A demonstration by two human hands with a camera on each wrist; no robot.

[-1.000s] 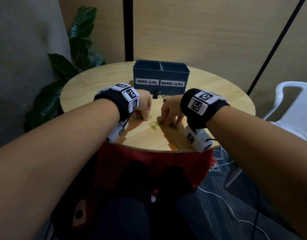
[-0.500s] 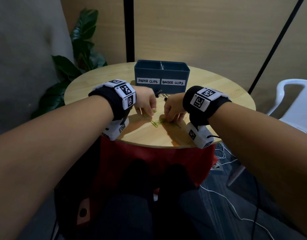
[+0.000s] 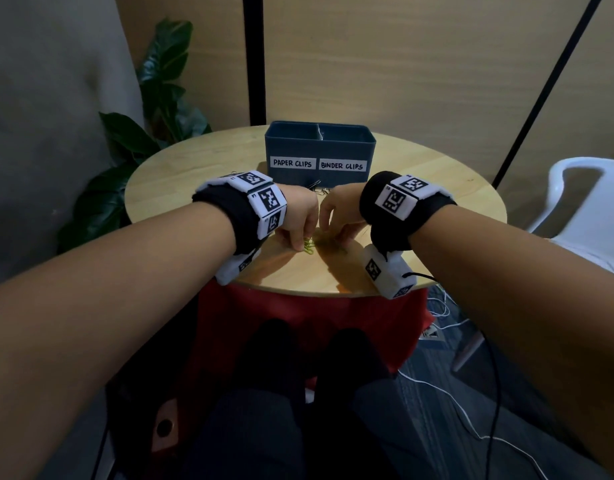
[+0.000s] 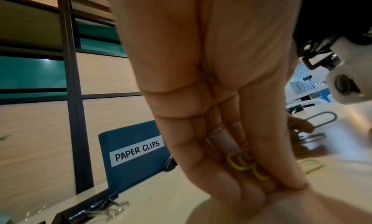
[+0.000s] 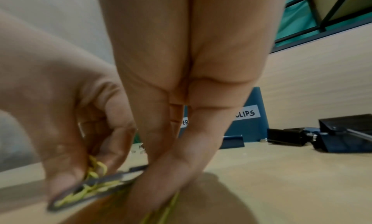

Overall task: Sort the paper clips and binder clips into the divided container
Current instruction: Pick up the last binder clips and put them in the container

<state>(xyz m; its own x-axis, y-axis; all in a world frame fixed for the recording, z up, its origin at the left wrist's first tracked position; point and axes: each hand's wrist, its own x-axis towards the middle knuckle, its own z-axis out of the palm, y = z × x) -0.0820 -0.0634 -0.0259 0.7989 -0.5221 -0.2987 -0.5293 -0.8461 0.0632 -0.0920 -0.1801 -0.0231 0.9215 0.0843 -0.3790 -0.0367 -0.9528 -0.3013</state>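
Left hand (image 3: 298,216): fingers pinching yellow clips (image 4: 244,163). Right hand (image 3: 340,213): fingers clamped on grey clip (image 5: 96,182). Container (image 3: 319,150) behind, on bench (image 3: 194,174).

I see the divided container (image 3: 320,150) at the table's (image 3: 181,181) rear; binder clips (image 5: 314,136) lie before it, paper clips (image 3: 309,247) nearer me.

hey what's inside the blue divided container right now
Only the upper inner walls and the middle divider of the blue divided container show from the head view. Its near wall hides both compartment floors, so whether any clips are inside cannot be told.
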